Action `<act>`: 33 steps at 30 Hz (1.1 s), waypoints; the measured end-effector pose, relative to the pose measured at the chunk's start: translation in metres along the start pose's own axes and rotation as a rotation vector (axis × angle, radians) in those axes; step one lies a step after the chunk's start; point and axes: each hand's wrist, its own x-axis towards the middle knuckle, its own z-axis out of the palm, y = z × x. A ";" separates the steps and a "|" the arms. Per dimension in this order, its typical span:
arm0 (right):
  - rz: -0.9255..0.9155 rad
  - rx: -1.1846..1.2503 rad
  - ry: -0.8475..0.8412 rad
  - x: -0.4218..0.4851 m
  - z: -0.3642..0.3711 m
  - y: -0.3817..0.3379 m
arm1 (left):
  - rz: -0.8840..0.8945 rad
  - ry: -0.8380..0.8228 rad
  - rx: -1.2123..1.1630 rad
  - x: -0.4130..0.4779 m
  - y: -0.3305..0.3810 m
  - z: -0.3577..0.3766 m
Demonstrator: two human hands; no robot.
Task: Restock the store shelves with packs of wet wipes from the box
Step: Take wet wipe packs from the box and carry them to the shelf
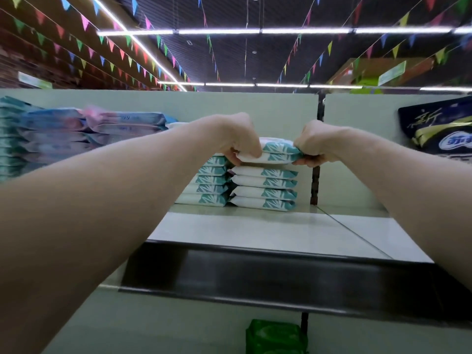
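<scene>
Two white-and-teal packs of wet wipes [278, 153] are held one on the other just above a stack of the same packs [264, 189] on the top shelf [255, 233]. My left hand [236, 139] grips their left end and my right hand [316, 144] grips their right end, fingers curled underneath. A second stack of like packs [212, 185] stands directly to the left, partly behind my left hand. The box is out of view.
Blue and pink packs [84, 134] are piled at the shelf's far left. A dark blue bag [439, 126] leans at the right, past the upright divider [316, 159]. A black price rail [281, 279] runs along the shelf front. A green pack [275, 335] sits on the lower level.
</scene>
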 end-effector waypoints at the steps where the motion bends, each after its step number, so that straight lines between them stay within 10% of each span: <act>1: 0.007 -0.014 -0.021 0.003 0.001 0.000 | 0.003 0.021 0.039 0.002 0.000 0.001; 12: -0.072 -0.069 -0.350 0.005 -0.021 0.011 | -0.036 -0.001 0.123 0.011 0.002 0.000; 23: -0.160 -0.054 -0.311 0.002 -0.014 0.002 | 0.148 0.158 0.729 0.006 -0.004 -0.009; 33: -0.207 -0.159 -0.215 0.003 -0.010 0.007 | 0.089 -0.024 0.648 0.018 -0.007 -0.020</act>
